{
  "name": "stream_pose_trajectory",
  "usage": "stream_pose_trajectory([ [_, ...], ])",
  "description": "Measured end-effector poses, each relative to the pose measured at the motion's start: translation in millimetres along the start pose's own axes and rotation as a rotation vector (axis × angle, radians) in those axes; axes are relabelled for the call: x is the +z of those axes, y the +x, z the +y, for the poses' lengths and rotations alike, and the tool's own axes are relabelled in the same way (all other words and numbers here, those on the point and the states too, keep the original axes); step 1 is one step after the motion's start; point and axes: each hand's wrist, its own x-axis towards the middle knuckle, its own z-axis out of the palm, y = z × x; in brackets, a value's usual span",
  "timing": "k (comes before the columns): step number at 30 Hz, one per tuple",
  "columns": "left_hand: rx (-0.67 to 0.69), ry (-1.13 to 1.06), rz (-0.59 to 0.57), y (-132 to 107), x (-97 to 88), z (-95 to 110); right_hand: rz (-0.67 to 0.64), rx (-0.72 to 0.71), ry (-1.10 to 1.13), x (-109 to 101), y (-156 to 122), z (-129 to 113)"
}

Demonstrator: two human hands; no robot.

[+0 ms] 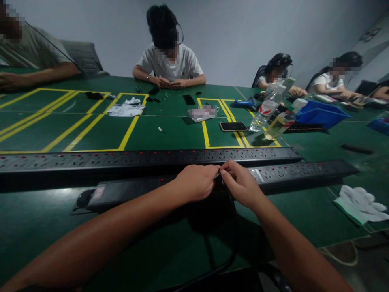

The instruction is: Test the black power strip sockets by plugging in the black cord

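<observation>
- I see my left hand (197, 180) and right hand (240, 182) meeting at the fingertips, over the middle of the near black power strip (115, 192).
- My right thumb and forefinger are pinched together on a thin pale piece (217, 175). The left fingers are curled beside it, but I cannot tell from here whether they grip something.
- I judge this pinch to be the weak point: only fingertips hold the piece, so a small slip may drop it onto the dark strip, where it is difficult to find.
- The near strip lies from left to right across the green table (127, 247). If neither palm presses it, a sideways push could turn it, or knock it against the far power strip (152, 158) just behind.
- A black cable (226, 263) curves on the near side, below my hands; a forearm could catch it and pull.
- Far right, a clear bottle (263, 113) stands near a phone (233, 127). If a strip pushes it over, it may wet the phone.
</observation>
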Motion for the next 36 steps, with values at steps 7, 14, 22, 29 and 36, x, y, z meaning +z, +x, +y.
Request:
stream_pose_trajectory([
  [7,0.024,0.022,-0.006,0.6,-1.7,0.6,0.040,0.001,0.074,-1.2,0.4,2.8],
  [14,0.013,0.031,-0.017,0.3,-0.4,0.8,0.022,0.017,0.031,1.2,0.4,2.7],
  [22,-0.015,-0.009,-0.011,-0.1,1.1,-1.7,0.002,-0.001,0.002,1.0,0.1,3.0],
  [29,-0.093,-0.051,-0.027,0.8,-2.3,-2.6,0.005,0.004,-0.004,1.8,-0.4,3.1],
  [36,-0.119,-0.070,-0.010,0.7,-2.9,-3.1,-0.016,-0.027,0.003,0.2,-2.2,2.1],
])
